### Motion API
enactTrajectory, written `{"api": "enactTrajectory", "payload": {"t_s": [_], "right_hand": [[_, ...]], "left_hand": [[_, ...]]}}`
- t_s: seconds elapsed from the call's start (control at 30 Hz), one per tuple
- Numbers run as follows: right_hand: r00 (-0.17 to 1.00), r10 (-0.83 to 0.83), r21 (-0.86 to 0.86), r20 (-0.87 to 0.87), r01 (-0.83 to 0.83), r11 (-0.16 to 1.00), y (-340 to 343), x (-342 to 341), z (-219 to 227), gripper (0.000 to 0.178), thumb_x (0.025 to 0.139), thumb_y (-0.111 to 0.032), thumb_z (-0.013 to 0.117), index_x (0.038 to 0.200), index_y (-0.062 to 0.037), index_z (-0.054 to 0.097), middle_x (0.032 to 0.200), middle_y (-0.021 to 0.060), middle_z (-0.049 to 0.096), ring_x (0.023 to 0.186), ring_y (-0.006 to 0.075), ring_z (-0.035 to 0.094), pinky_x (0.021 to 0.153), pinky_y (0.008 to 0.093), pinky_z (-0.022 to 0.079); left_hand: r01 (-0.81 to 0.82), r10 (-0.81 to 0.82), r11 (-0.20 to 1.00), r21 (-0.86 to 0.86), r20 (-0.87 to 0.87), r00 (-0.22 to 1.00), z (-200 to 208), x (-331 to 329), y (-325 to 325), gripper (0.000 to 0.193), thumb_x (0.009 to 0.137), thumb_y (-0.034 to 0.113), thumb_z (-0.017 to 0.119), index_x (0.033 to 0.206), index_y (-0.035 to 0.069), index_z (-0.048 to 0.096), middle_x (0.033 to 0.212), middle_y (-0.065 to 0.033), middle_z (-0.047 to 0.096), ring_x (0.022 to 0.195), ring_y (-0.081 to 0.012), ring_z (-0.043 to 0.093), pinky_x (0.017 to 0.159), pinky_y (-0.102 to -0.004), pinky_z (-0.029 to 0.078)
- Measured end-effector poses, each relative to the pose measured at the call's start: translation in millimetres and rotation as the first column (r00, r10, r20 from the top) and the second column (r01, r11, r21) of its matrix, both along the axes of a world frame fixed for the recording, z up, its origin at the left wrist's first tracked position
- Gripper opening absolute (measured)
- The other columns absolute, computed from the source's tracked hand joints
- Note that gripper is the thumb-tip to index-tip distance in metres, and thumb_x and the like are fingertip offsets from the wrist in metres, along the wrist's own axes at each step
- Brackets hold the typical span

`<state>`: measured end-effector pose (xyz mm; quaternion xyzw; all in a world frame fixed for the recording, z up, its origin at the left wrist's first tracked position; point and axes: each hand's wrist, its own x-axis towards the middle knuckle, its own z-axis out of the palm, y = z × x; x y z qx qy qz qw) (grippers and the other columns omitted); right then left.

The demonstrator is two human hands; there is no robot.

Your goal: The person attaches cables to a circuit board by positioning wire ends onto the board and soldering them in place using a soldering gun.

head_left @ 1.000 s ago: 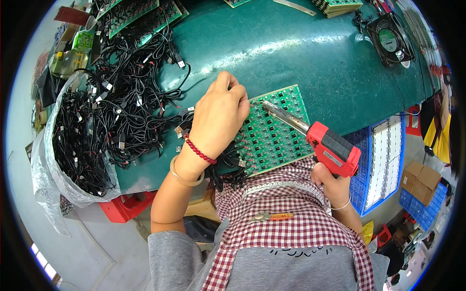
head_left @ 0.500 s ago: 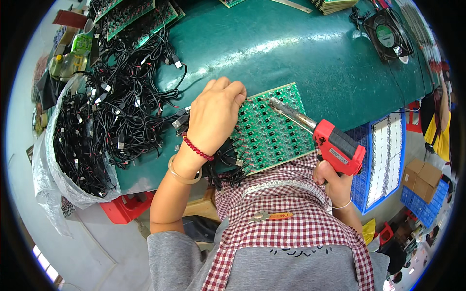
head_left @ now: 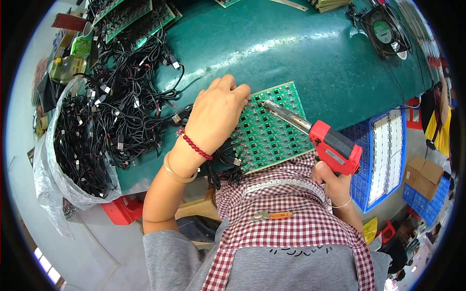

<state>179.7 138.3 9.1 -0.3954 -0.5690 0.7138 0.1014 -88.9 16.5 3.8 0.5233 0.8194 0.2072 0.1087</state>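
From where I stand, the green rectangular circuit board (head_left: 276, 133), dotted with rows of small black components, lies just right of the middle of the frame, at the near edge of the shiny green tabletop (head_left: 238, 53). Its lower edge meets the red-and-white checked cloth apron (head_left: 286, 220) of the person working. The left hand (head_left: 216, 114), above a red bead bracelet (head_left: 196, 146), reaches over the board's upper left corner with its fingers bunched narrowly together; I cannot tell whether anything is pinched between the fingertips. The right hand (head_left: 332, 183), right of centre, has its fingers closed around a red and black pistol-shaped soldering tool (head_left: 336, 148), whose long metal barrel slants up and left over the board. The barrel's tip is near the left hand's fingers, though I can't make out whether it touches the board. Black cables with metal plugs (head_left: 224, 162) gather along the board's left edge, below the left wrist. A large tangled heap of black plastic-coated cables (head_left: 128, 109) fills the left of the frame, some beside a clear plastic bag (head_left: 51, 169). A square black fan (head_left: 383, 31) stands at the upper right.
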Motion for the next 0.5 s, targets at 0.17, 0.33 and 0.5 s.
{"api": "enactTrajectory", "payload": {"t_s": [0.17, 0.33, 0.5], "right_hand": [[0.998, 0.058, 0.010, 0.006, -0.058, 0.998, 0.4, -0.7, -1.8, 0.017, 0.083, -0.009, 0.070, 0.095, -0.0035, 0.060, 0.071, -0.0012, 0.058, 0.058, 0.0057, 0.052, 0.051, 0.0228, 0.042], [0.998, 0.067, 0.016, -0.007, -0.067, 0.998, 0.0, -2.3, -4.4, 0.019, 0.083, -0.011, 0.070, 0.098, -0.0033, 0.060, 0.071, -0.0017, 0.057, 0.058, 0.0057, 0.052, 0.052, 0.0228, 0.041], [0.997, 0.080, 0.031, -0.003, -0.080, 0.996, -0.4, -2.8, -5.2, 0.021, 0.084, -0.012, 0.070, 0.099, -0.0027, 0.060, 0.072, -0.0016, 0.057, 0.059, 0.0056, 0.051, 0.052, 0.0228, 0.042]], "left_hand": [[0.024, -0.023, 0.999, 0.023, -0.025, 0.999, -1.3, 1.1, 2.8, 0.006, 0.082, 0.009, 0.060, 0.082, 0.003, 0.057, 0.078, -0.0124, 0.050, 0.076, -0.0309, 0.055, 0.066, -0.0407, 0.045], [0.029, -0.028, 0.999, 0.045, -0.033, 0.999, -4.3, -0.7, 2.4, 0.006, 0.081, 0.008, 0.060, 0.081, 0.003, 0.056, 0.076, -0.0127, 0.049, 0.074, -0.0315, 0.055, 0.066, -0.0411, 0.045], [0.039, -0.038, 0.997, 0.061, -0.021, 0.999, -5.3, -1.8, 2.6, 0.007, 0.080, 0.007, 0.060, 0.080, 0.003, 0.055, 0.076, -0.0127, 0.049, 0.074, -0.0314, 0.055, 0.065, -0.0411, 0.045]]}}
